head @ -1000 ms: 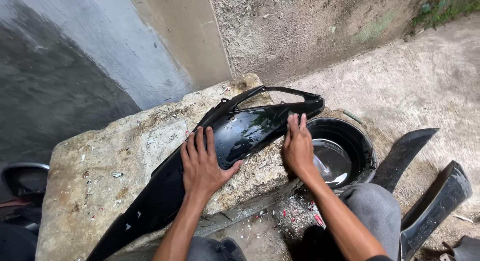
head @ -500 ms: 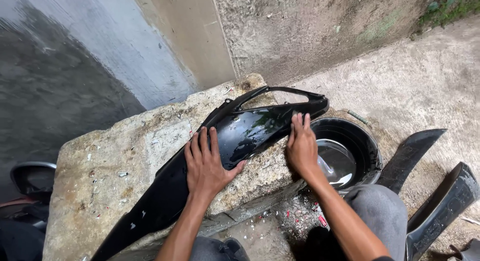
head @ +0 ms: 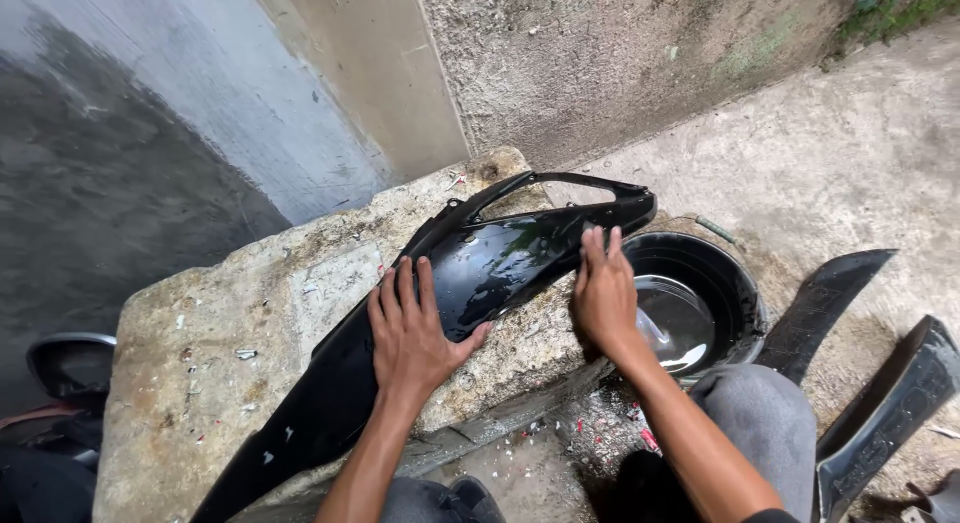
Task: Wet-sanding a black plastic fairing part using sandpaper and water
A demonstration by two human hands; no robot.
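At the centre of the frame, the left hand [head: 410, 333] lies flat, palm down, on the middle of a long glossy black plastic panel [head: 500, 263]. The fingers are extended and slightly spread, and the thumb points toward the right of the frame. The hand presses on the surface and is not closed around anything.

To its right, the right hand [head: 603, 295] also rests on the panel, near the panel's upper right end. The fingers are straight and held together, pointing toward the top of the frame. This hand likewise lies open on the surface with nothing gripped.

The panel runs diagonally from the lower left of the frame to the upper right. Its upper right end forms a narrow open loop. The wet-looking surface reflects light between the two hands. The panel lies on top of a rough, weathered concrete block [head: 250, 333], which fills the centre left of the frame and carries small white specks.

Just beside the right hand, at the centre right, a round black basin [head: 735, 283] stands on the ground and holds water. The person's knee in grey trousers [head: 755, 423] sits below the basin.

At the right edge, two further black plastic parts lie on the concrete ground [head: 850, 153]: a curved black piece [head: 825, 298] near the basin and a channel-shaped black piece [head: 895, 393] below it.

At the lower left edge, a dark rounded object [head: 65, 363] is partly visible. A grey wall [head: 200, 113] occupies the upper left.
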